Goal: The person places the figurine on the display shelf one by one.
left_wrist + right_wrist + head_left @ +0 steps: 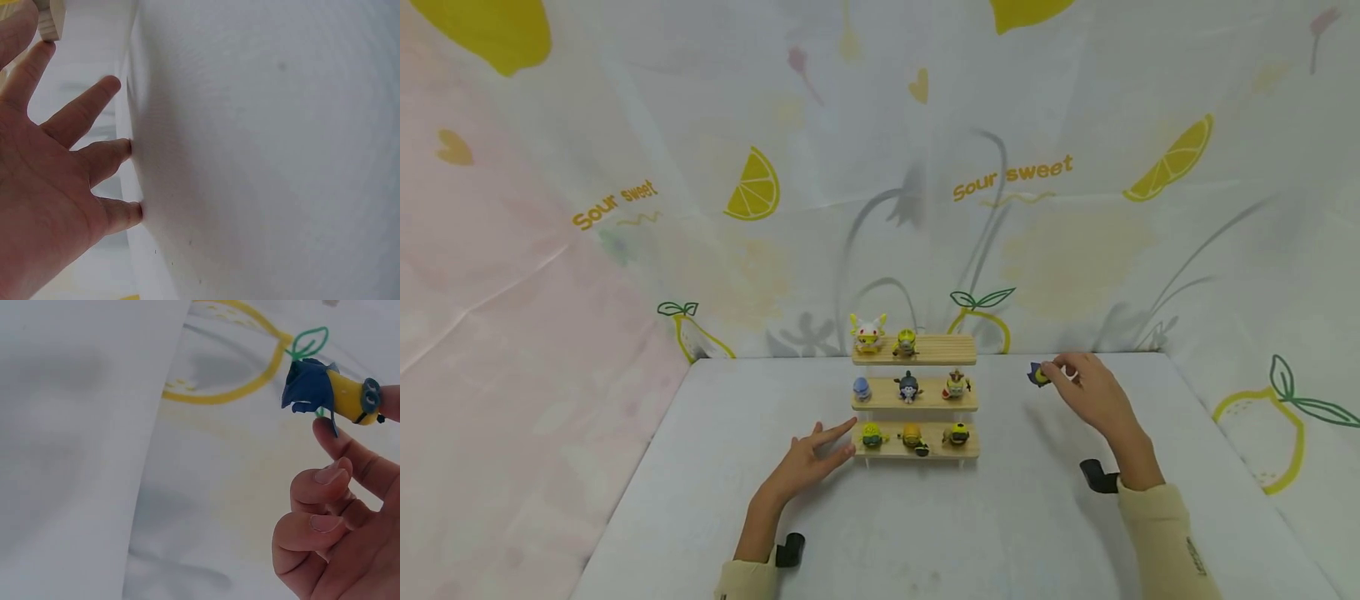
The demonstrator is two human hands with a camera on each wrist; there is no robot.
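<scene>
A small yellow-and-blue minion figurine (1038, 374) is pinched between the thumb and index finger of my right hand (1088, 392), above the table to the right of the shelf. In the right wrist view the figurine (340, 397) lies sideways, its goggles toward the thumb; the other fingers (312, 528) are curled. My left hand (808, 460) has its fingers spread at the left end of the three-tier wooden shelf (880, 452). In the left wrist view, a fingertip of the left hand (56, 162) meets the wooden board's corner (51, 22), while lower fingertips touch the white surface.
Figurines stand on every tier: a white-hooded one (868, 335) and a yellow one (906, 342) on top, three in the middle, three on the bottom board. A lemon-print cloth (820, 250) hangs behind the white table (737, 408).
</scene>
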